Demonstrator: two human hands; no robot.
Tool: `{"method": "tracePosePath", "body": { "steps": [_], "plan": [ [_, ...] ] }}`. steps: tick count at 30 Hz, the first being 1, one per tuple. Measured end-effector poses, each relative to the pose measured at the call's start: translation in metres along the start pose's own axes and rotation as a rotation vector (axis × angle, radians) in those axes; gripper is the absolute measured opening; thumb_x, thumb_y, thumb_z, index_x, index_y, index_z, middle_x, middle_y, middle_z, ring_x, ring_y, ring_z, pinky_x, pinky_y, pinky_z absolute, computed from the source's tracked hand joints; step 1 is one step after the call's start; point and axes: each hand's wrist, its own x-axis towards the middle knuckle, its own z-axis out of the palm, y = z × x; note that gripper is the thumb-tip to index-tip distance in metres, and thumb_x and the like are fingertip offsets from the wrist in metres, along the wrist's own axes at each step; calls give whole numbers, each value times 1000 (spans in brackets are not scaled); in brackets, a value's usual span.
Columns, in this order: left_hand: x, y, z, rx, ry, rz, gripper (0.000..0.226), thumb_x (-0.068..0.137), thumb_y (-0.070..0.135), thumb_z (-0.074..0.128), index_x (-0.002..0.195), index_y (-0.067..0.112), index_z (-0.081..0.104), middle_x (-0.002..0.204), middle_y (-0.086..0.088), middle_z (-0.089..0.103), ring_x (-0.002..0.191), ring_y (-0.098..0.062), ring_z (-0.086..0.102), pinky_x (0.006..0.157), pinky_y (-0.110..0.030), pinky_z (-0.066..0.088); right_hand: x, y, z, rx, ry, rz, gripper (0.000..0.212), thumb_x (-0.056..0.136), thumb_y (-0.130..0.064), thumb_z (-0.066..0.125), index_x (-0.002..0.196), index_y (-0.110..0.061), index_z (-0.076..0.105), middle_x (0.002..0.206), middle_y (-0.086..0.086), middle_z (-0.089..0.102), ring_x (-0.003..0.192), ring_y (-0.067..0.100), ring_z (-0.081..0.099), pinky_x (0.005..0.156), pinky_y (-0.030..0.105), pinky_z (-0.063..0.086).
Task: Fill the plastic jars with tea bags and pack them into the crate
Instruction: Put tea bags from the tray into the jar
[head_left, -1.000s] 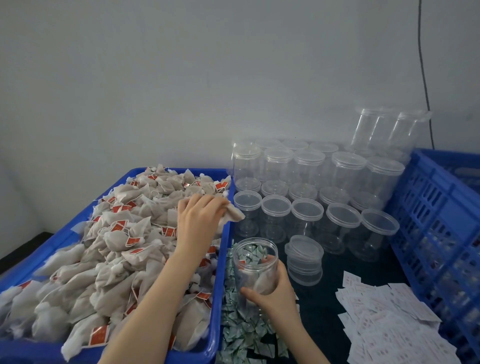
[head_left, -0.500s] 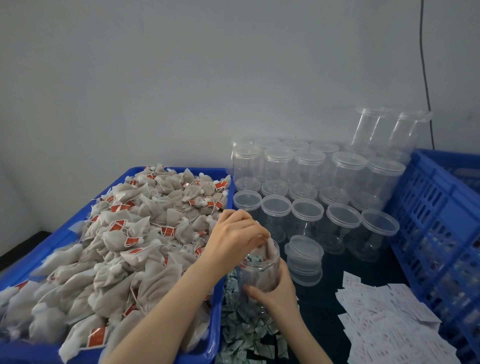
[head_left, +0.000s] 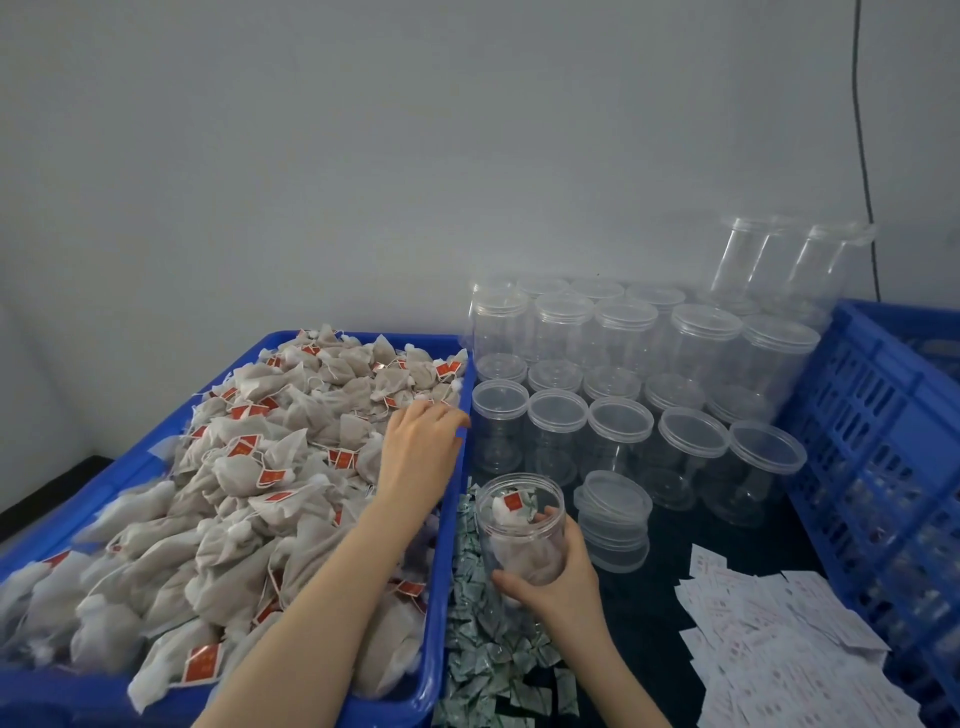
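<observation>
A blue tray (head_left: 444, 566) on the left is heaped with beige tea bags (head_left: 270, 467) carrying red tags. My left hand (head_left: 418, 454) lies palm down on the pile at the tray's right side, fingers reaching toward the rim, and I see nothing gripped in it. My right hand (head_left: 563, 590) grips an open clear plastic jar (head_left: 519, 535) upright just right of the tray. Inside the jar are a few tea bags, one red tag showing near the mouth. The blue crate (head_left: 883, 415) stands at the far right.
Several empty lidded jars (head_left: 618, 431) stand in rows behind the held jar, taller ones against the wall. A stack of clear lids (head_left: 613, 514) sits beside the held jar. Small green-white sachets (head_left: 483, 629) lie by the tray, and white paper slips (head_left: 769, 639) lie front right.
My left hand left the jar's mouth and moved back left onto the tea bag pile. A tea bag with a red tag now lies in the jar. My right hand still holds the jar.
</observation>
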Motion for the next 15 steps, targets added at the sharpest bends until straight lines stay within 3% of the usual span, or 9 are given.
{"method": "tracePosePath", "body": {
  "steps": [2, 5, 7, 10, 15],
  "plan": [
    [-1, -15, 10, 179, -254, -180, 34, 91, 22, 57, 126, 21, 56, 139, -6, 46, 129, -23, 40, 106, -38, 33, -2, 0, 0, 11, -12, 2, 113, 45, -39, 87, 145, -22, 38, 141, -3, 51, 131, 14, 47, 110, 34, 40],
    [-3, -32, 18, 357, -649, -385, 43, 97, 24, 44, 139, 17, 43, 155, -22, 16, 142, -38, 17, 114, -48, 20, -4, -1, -1, 18, -24, -12, 118, 39, -48, 86, 144, -23, 38, 139, -5, 51, 131, 12, 47, 107, 29, 41],
    [-3, -36, 22, 348, -791, -449, 45, 98, 27, 39, 141, 12, 40, 153, -23, 20, 140, -39, 24, 111, -49, 25, -4, 0, -2, 30, -25, -21, 121, 36, -54, 83, 145, -22, 37, 141, -4, 50, 132, 13, 46, 110, 34, 40],
    [-4, -38, 26, 250, -800, -400, 36, 98, 23, 41, 130, 10, 51, 138, -14, 44, 123, -30, 48, 98, -41, 43, -3, -1, -2, 37, -29, -26, 121, 36, -54, 82, 144, -22, 38, 141, -4, 51, 131, 13, 48, 111, 38, 41],
    [-1, -35, 16, 318, -632, -365, 27, 95, 9, 45, 118, 10, 58, 122, -10, 57, 111, -27, 58, 82, -34, 47, -2, 0, -2, 22, -16, -26, 120, 37, -54, 83, 144, -24, 38, 140, -5, 52, 129, 12, 49, 111, 37, 41]
  ]
}}
